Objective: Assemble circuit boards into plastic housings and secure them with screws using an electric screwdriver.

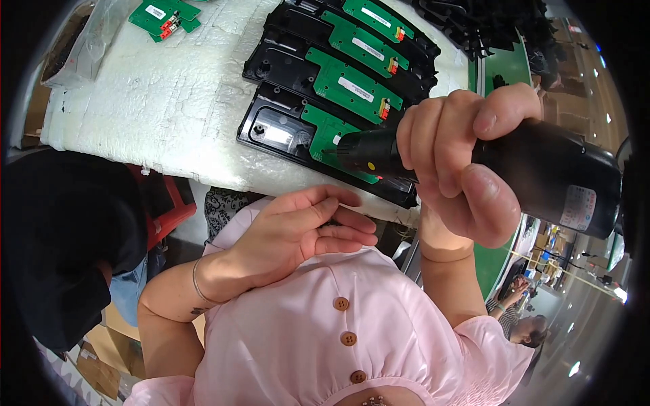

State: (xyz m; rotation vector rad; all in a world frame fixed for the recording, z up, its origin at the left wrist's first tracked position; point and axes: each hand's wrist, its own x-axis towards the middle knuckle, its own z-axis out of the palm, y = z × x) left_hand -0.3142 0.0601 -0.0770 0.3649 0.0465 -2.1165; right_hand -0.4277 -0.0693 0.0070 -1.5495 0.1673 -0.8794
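Note:
My right hand [467,155] is wrapped round a black electric screwdriver [562,176]. Its thin bit points left, down onto the green circuit board [321,127] in the nearest black plastic housing [274,128]; whether it sits on a screw is too small to tell. Close to my body, just off the table's front edge, my left hand [291,227] is cupped, palm facing right, with thumb and fingers curled in. Small dark bits show between those fingers, too small to name. The screwdriver's nose covers part of the nearest board.
Several more black housings with green boards [362,47] lie in a row behind. A loose green board [162,17] and a plastic-lined box [84,51] are at the far left of the white padded table [183,101]. Dark-clothed person [68,237] on the left; red stool [166,210] beside them.

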